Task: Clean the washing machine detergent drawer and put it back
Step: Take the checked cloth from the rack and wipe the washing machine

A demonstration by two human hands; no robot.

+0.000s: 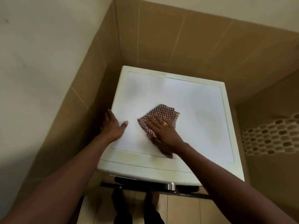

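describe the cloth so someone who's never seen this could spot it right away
Find the white washing machine in the tiled corner and look at its flat top. The cloth lies near the front of it, under the right hand. It is the only patterned thing there, red-and-white checked.

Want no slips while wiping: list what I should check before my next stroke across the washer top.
1. The cloth lies flat under the right hand: ok.
2. The left hand rests on the machine's left edge: ok.
3. The washer top is wiped spotless: not ok, faint marks show at right.
4. The detergent drawer is back in place: cannot tell, out of view.
5. The cloth is damp enough: cannot tell.
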